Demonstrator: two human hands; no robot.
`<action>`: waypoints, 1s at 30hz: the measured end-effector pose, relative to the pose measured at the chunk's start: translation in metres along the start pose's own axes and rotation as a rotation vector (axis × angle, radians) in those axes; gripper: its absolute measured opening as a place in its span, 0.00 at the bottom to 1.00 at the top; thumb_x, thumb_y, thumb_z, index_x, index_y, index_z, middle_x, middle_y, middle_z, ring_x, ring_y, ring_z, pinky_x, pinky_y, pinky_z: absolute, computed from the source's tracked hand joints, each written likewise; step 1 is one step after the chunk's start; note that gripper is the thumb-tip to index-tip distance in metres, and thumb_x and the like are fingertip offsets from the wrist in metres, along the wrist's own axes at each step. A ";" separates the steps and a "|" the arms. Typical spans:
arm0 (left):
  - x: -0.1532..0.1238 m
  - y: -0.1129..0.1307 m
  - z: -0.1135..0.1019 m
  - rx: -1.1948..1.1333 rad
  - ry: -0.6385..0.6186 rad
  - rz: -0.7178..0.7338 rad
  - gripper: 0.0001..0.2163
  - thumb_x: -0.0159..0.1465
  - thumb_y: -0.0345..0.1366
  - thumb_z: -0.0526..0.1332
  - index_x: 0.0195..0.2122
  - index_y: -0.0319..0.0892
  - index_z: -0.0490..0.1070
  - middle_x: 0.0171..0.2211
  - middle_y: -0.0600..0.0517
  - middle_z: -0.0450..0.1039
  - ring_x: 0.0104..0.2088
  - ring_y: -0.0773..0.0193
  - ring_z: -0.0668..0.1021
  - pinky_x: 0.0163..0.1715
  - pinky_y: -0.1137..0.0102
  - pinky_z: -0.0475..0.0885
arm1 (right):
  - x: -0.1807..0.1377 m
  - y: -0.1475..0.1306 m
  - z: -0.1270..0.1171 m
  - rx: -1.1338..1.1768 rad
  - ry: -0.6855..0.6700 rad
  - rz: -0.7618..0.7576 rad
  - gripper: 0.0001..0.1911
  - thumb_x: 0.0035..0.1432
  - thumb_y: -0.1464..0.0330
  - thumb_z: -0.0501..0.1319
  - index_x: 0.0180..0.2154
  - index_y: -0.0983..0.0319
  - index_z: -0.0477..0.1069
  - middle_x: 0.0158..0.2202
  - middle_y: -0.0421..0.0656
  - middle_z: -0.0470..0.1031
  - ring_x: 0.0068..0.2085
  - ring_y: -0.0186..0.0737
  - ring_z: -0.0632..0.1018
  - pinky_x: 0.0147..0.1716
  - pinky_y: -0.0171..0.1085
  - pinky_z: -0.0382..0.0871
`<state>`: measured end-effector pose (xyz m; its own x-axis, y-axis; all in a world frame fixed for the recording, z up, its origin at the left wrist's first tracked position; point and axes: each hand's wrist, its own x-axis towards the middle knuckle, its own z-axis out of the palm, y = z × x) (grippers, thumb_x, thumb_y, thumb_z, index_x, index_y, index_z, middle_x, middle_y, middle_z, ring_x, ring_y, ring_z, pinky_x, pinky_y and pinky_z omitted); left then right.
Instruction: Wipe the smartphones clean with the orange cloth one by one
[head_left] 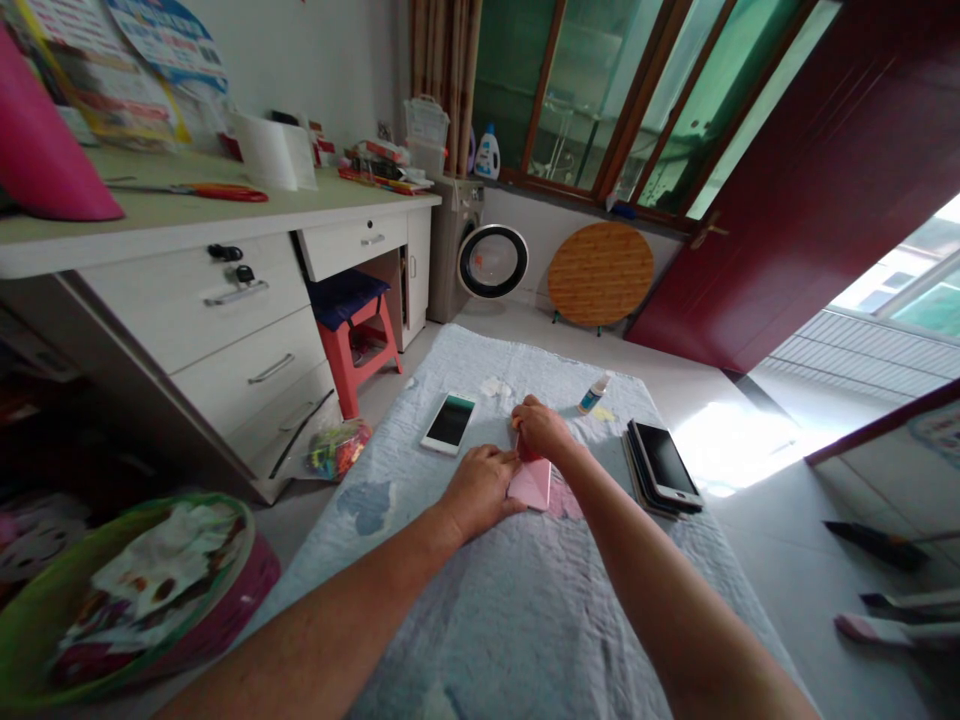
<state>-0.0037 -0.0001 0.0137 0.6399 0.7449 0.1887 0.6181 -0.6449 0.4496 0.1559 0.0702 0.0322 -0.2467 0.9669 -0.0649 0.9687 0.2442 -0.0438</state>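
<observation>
On the cloth-covered surface lies a pink, flat, phone-shaped thing (532,487), partly covered by both hands. My left hand (480,488) steadies its left side, with the thumb along the near edge and the fingers at the far end. My right hand (543,430) is closed just above its far end; a bit of orange and red shows at the fingers, too small to name. A white smartphone (448,423) with a dark screen lies beyond my left hand. To the right are a small spray bottle (593,393) and a stack of phones or tablets (663,464).
The surface wears a pale blue quilted cloth (465,640). A basket (259,570) of cloths stands at the left, near a desk (225,225) with drawers. Behind are a red stool (341,355), an open washing machine door (493,261) and a round wooden tabletop (600,272).
</observation>
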 end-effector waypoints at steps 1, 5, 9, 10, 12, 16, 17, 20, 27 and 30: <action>0.000 0.001 0.000 0.009 0.000 -0.003 0.20 0.55 0.43 0.69 0.47 0.43 0.72 0.46 0.47 0.76 0.48 0.49 0.73 0.51 0.59 0.66 | 0.002 0.001 0.000 0.003 0.007 0.011 0.12 0.62 0.71 0.54 0.40 0.61 0.76 0.42 0.46 0.72 0.32 0.34 0.74 0.29 0.33 0.60; 0.000 0.003 -0.001 0.041 0.002 -0.017 0.19 0.54 0.43 0.69 0.45 0.42 0.73 0.44 0.47 0.77 0.46 0.49 0.74 0.49 0.59 0.66 | 0.005 0.003 0.002 0.007 0.022 0.029 0.14 0.63 0.71 0.51 0.41 0.60 0.75 0.42 0.47 0.73 0.35 0.36 0.75 0.31 0.33 0.61; -0.001 0.005 -0.001 0.059 0.016 -0.009 0.20 0.55 0.44 0.69 0.46 0.42 0.73 0.46 0.47 0.76 0.46 0.49 0.74 0.49 0.59 0.66 | 0.006 0.005 0.001 -0.003 0.013 0.086 0.14 0.63 0.71 0.52 0.43 0.61 0.74 0.45 0.48 0.72 0.38 0.37 0.75 0.32 0.33 0.62; -0.001 0.005 -0.001 0.066 0.014 -0.010 0.20 0.55 0.44 0.69 0.46 0.42 0.73 0.46 0.47 0.76 0.46 0.49 0.74 0.49 0.59 0.66 | 0.007 0.006 0.000 -0.006 0.007 0.099 0.14 0.63 0.71 0.52 0.43 0.61 0.74 0.45 0.48 0.73 0.38 0.37 0.76 0.33 0.33 0.63; -0.001 0.005 0.000 0.077 0.007 -0.014 0.19 0.55 0.44 0.69 0.46 0.42 0.73 0.45 0.47 0.76 0.46 0.49 0.74 0.49 0.59 0.66 | 0.009 0.007 -0.001 -0.010 -0.013 0.102 0.13 0.62 0.72 0.53 0.42 0.62 0.75 0.44 0.48 0.73 0.39 0.38 0.76 0.34 0.32 0.63; -0.002 0.005 -0.001 0.080 0.004 -0.027 0.19 0.54 0.44 0.70 0.45 0.43 0.73 0.45 0.48 0.77 0.47 0.50 0.74 0.50 0.60 0.66 | 0.011 0.005 -0.003 -0.011 -0.054 0.050 0.13 0.61 0.71 0.54 0.41 0.62 0.76 0.43 0.48 0.74 0.41 0.38 0.76 0.37 0.32 0.64; -0.002 0.005 -0.001 0.080 0.004 -0.030 0.19 0.54 0.44 0.70 0.45 0.43 0.73 0.45 0.48 0.77 0.47 0.51 0.74 0.50 0.60 0.66 | 0.011 0.003 -0.004 -0.011 -0.062 0.035 0.13 0.61 0.71 0.54 0.41 0.62 0.77 0.44 0.48 0.74 0.41 0.38 0.76 0.37 0.32 0.64; -0.003 0.004 -0.001 0.081 0.009 -0.034 0.20 0.54 0.43 0.70 0.47 0.44 0.72 0.47 0.48 0.76 0.48 0.50 0.74 0.50 0.60 0.66 | 0.009 -0.002 -0.006 -0.005 -0.087 -0.011 0.13 0.61 0.72 0.53 0.40 0.61 0.77 0.44 0.46 0.74 0.42 0.38 0.76 0.38 0.32 0.64; -0.001 0.003 0.008 0.053 0.076 -0.084 0.21 0.52 0.42 0.71 0.45 0.42 0.69 0.42 0.46 0.75 0.45 0.50 0.75 0.48 0.59 0.68 | -0.010 -0.014 -0.010 0.000 -0.104 -0.053 0.14 0.60 0.73 0.54 0.40 0.60 0.77 0.44 0.46 0.75 0.43 0.37 0.75 0.39 0.31 0.63; -0.001 0.002 0.013 0.042 0.159 -0.160 0.29 0.48 0.42 0.72 0.48 0.40 0.64 0.44 0.45 0.71 0.46 0.49 0.74 0.47 0.58 0.70 | -0.023 -0.018 -0.009 0.035 -0.072 -0.036 0.13 0.61 0.72 0.54 0.41 0.61 0.76 0.43 0.45 0.74 0.40 0.36 0.75 0.36 0.31 0.62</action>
<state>0.0033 -0.0043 0.0031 0.4538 0.8539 0.2549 0.7267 -0.5202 0.4487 0.1445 0.0439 0.0433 -0.2835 0.9495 -0.1344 0.9581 0.2745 -0.0818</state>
